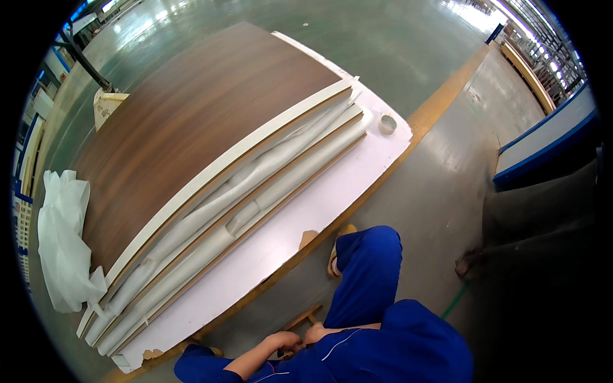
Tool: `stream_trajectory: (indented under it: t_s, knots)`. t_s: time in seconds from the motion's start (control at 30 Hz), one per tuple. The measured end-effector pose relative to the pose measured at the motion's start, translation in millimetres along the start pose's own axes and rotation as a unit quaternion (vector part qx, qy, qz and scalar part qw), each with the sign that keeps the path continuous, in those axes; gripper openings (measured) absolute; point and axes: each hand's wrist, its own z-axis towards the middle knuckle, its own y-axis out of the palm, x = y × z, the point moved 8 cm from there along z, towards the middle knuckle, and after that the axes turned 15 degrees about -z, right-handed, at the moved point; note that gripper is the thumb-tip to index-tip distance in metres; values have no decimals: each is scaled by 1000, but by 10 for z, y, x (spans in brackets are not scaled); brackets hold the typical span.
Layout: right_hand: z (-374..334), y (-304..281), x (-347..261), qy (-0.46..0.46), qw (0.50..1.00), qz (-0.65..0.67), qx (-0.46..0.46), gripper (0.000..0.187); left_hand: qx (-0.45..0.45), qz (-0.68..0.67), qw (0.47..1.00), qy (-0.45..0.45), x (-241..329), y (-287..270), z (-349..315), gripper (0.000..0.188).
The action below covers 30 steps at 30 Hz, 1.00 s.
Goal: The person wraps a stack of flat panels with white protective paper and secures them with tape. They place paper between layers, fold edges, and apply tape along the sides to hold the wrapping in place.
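Left hand point(283, 341) and right hand point(314, 332) lie close together in front of the body, at the near end of the wood piece point(299, 318); whether the fingers grip it or are slack cannot be told. The wood piece is below the chipped white board point(265, 255). Above, smooth, wood-grained panels point(211, 115) are stacked with soft white foam point(255, 171) between, presumably against scuffing. Tape point(387, 124) sits on the board's corner, apparently for easy reach; crumpled wrap point(64, 242) hangs at the left.

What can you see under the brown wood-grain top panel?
Under the top panel: crumpled white wrapping and lower brown panel edges, above a flat pale board. Whatever lies deeper in is covered.
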Motion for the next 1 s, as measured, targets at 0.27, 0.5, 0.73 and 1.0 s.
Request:
stream_trajectory:
  t_s: [0.27,0.5,0.73,1.0]
  knots:
    - [-418,308,1282,-163,983,-69,45,41,92,-8,995,40,1022,-722,502,35]
    - [-587,33,3083,-80,988,123,45,52,113,0,992,63,1322,-1047,1214,34]
    - [-2549,-2320,6127,402,827,12,393,27,272,-27,957,-97,1329,-825,597,33]
    - [-2795,-1640,7386,470,698,205,499,36,525,-181,828,-73,1502,-819,-24,34]
